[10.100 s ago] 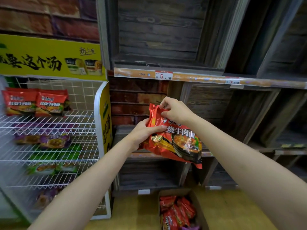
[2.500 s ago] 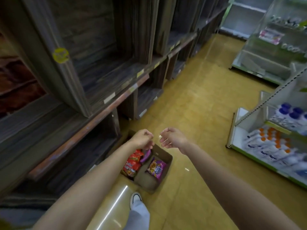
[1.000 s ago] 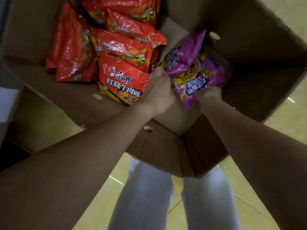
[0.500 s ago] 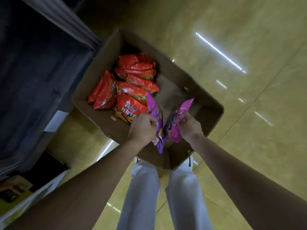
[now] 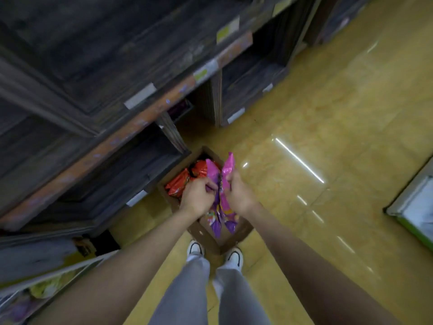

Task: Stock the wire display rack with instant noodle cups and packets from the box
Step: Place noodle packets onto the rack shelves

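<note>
At frame centre, left hand point(image 5: 198, 196) and right hand point(image 5: 236, 194) each hold a curled grip on the purple packets point(image 5: 222, 202), raised above the box point(image 5: 206, 233) of red packets point(image 5: 180, 184) on the floor point(image 5: 316, 113)

Both hands point(image 5: 199, 195) cover the middle of the purple packets point(image 5: 221, 207), whose print blurs. The packets hide much of the box point(image 5: 203, 233). The rack point(image 5: 46, 285) is cut off at the bottom-left corner, its goods smeared.
</note>
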{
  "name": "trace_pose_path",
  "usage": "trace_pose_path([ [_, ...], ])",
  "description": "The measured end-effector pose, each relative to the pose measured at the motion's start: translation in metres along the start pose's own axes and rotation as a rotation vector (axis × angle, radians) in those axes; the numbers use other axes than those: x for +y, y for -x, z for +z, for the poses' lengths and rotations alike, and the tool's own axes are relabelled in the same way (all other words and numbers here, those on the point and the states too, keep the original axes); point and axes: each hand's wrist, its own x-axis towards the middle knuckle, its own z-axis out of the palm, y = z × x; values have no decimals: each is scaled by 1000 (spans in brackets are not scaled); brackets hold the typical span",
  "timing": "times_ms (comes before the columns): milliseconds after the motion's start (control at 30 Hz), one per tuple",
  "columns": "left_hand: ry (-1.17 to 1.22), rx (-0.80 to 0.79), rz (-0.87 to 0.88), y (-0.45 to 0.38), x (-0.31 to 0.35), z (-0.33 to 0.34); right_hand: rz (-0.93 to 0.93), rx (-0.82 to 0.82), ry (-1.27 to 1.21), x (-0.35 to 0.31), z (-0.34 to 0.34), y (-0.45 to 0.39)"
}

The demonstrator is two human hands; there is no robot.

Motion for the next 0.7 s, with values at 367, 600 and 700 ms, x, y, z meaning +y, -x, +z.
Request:
trace_pose_path([
  [367, 161, 200, 124, 73, 65, -113, -213, 42, 179, -119, -86, 82],
  [600, 315, 180, 150, 98, 87, -171, -346, -67, 372, -182, -116, 119],
  [700, 342, 237, 174, 105, 96, -191, -443, -1, 587, -202, -122, 128],
])
